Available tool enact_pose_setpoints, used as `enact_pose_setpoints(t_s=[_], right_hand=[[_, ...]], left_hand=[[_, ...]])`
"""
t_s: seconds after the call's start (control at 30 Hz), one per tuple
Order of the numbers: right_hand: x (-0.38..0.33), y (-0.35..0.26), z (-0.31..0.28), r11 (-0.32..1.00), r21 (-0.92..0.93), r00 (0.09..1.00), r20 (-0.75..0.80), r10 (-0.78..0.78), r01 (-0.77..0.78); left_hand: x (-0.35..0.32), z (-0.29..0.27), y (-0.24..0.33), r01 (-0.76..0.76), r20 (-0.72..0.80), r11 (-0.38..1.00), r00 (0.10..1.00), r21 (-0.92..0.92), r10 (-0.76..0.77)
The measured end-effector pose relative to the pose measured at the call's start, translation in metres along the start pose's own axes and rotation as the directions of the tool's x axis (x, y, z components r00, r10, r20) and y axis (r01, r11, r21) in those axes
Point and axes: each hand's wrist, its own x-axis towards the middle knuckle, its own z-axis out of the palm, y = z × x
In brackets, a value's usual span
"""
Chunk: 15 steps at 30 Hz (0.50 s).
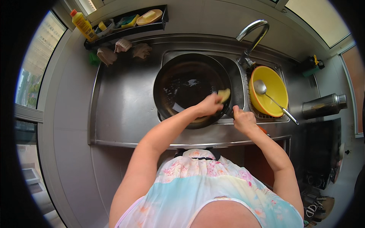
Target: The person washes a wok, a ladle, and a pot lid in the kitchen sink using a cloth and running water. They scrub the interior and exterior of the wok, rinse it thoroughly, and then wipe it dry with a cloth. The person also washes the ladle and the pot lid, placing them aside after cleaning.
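Note:
A large dark frying pan [182, 87] lies over the steel sink [238, 76], its inside wet and shiny. My left hand [210, 105] is at the pan's right side, closed on a yellow sponge [224, 95] that meets the inner wall near the rim. Some of its fingers are blurred. With my right hand [244, 120] I grip the pan's handle [229, 111], which points toward me at the lower right. Most of the handle is hidden under that hand.
Right of the pan, a yellow bowl [275, 85] with a ladle [261, 87] sits on a wire rack below the curved faucet [262, 32]. A metal flask [323, 106] stands farther right. Cloths [107, 56] hang from a black shelf [164, 17] holding a yellow bottle [83, 26].

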Motion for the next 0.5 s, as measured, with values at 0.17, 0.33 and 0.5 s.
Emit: enact_pose_setpoints(t_s=[0.17,0.33,0.5], right_hand=[[-0.002,0.019,-0.004,0.995,-0.079,0.998,0.009,0.061,-0.06],[-0.002,0.029,-0.01,0.996,-0.08,0.999,-0.01,0.04,-0.041],[-0.003,0.03,-0.008,0.997,-0.014,0.996,0.043,0.072,-0.072]], left_hand=[[-0.06,-0.03,-0.041,-0.15,0.351,0.841,0.935,0.52,-0.05],[-0.073,-0.09,-0.084,0.104,-0.109,0.361,0.994,0.927,-0.006],[-0.039,-0.12,-0.09,0.264,-0.355,0.269,0.85,0.926,0.389]])
